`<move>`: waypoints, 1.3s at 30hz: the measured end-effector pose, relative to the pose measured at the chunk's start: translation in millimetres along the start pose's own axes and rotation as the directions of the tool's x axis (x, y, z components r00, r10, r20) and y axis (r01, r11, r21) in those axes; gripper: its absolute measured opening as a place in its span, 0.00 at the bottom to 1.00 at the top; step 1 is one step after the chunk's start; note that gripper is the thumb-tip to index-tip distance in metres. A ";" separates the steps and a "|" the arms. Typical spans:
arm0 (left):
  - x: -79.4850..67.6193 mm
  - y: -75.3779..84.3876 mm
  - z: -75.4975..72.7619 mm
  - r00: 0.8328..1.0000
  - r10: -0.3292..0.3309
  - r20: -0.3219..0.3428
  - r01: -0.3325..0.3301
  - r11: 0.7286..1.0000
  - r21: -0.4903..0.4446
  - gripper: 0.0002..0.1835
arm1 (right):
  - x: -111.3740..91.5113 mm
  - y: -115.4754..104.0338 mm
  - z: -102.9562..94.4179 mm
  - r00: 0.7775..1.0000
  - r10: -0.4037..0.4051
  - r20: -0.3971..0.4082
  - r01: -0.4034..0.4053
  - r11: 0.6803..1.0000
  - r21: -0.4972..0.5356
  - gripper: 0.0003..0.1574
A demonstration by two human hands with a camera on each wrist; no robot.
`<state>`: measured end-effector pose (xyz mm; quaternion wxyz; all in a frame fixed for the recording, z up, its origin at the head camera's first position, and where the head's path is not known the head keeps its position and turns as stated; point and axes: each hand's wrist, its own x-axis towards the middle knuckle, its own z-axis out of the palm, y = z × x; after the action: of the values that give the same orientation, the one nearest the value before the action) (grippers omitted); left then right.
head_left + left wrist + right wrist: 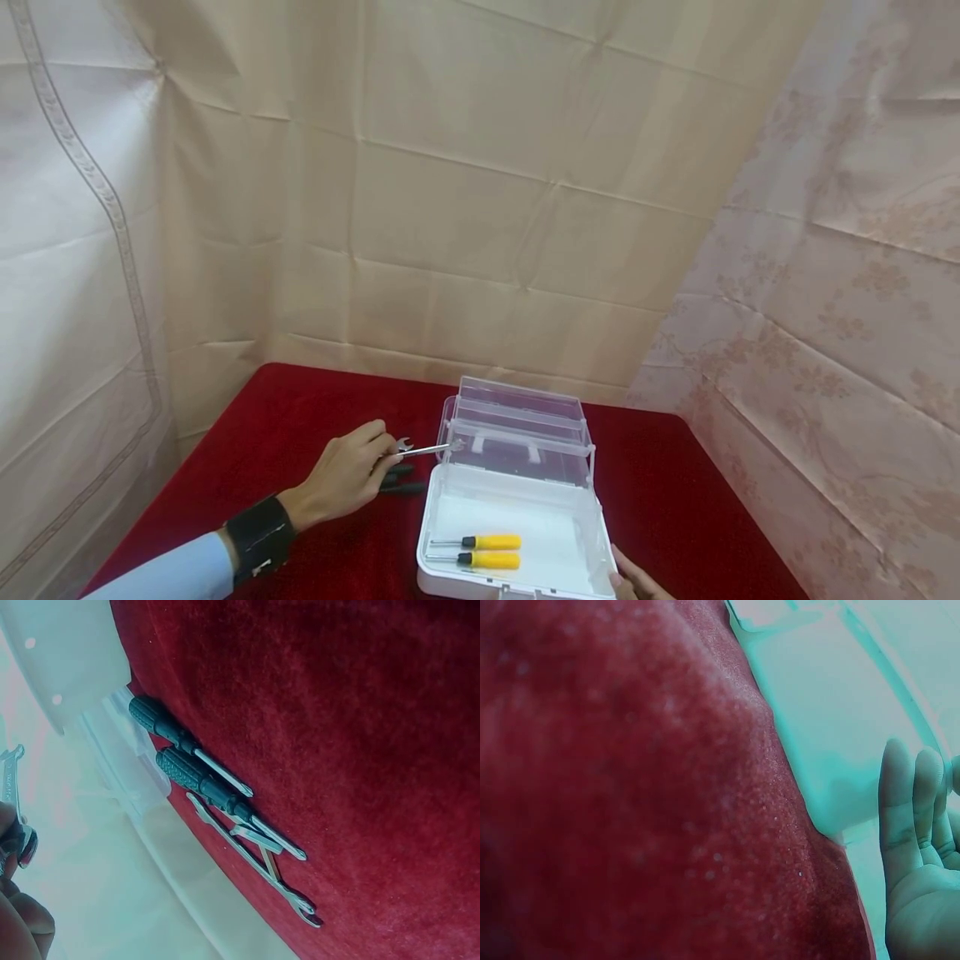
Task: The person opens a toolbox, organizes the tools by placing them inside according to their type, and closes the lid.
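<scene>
Wrench [427,451] is held above the desk [675,483], L of the box, pinched btwn thumb & fingers of the L hand [343,477]. Its free end points R & overlaps the clear lid [491,467] in the head view; can't tell if they touch. Another silver tip [405,444] shows by the fingers, maybe a 2nd tool in the same grip, can't tell.

White box [450,584] sits R of centre on the desk, lid tipped back toward the far edge, w/ 2 yellow screwdrivers [495,542] side by side on its floor. R hand [636,577] has fingers fairly straight along the box's R wall, nr the front corner; prob. just steadying it.

Btwn box & the desk's L edge: 2 dark screwdrivers [191,776] & another wrench [244,851], close together, plus a silver piece [259,838] I can't ID.

Step looks like packing tools, tho a single moment can't rule out unpacking. If packing, yellow pair's done, dark pair isn't. Next move prob. calls for bringing the wrench R & toward the near edge, over the box's L rim, then laying it flat by the yellow handles.
</scene>
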<state>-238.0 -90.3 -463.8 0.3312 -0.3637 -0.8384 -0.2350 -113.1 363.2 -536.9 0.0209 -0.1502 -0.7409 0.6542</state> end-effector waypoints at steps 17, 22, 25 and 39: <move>9.1 6.3 6.0 0.998 0.066 0.010 -0.066 0.998 0.015 0.11 | 1.5 -1.9 -2.1 1.000 -0.012 0.021 0.013 1.000 -0.017 0.69; 12.1 8.8 6.9 0.996 0.083 0.015 -0.083 0.996 0.013 0.10 | 1.4 -4.2 -1.3 1.000 0.000 -0.011 -0.001 0.999 -0.052 0.72; 13.3 9.6 7.7 0.996 0.091 0.010 -0.091 0.996 0.018 0.10 | 2.7 -4.4 -1.8 1.000 0.019 -0.004 -0.019 0.999 -0.036 0.72; 15.2 11.8 16.6 0.992 0.127 0.000 -0.127 0.992 0.010 0.11 | -0.7 -2.6 0.3 1.000 -0.016 -0.017 0.015 1.000 -0.028 0.69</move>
<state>-243.3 -65.5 -462.1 0.3476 -0.4143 -0.8147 -0.2093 -113.0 362.4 -534.3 0.0303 -0.1505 -0.7508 0.6425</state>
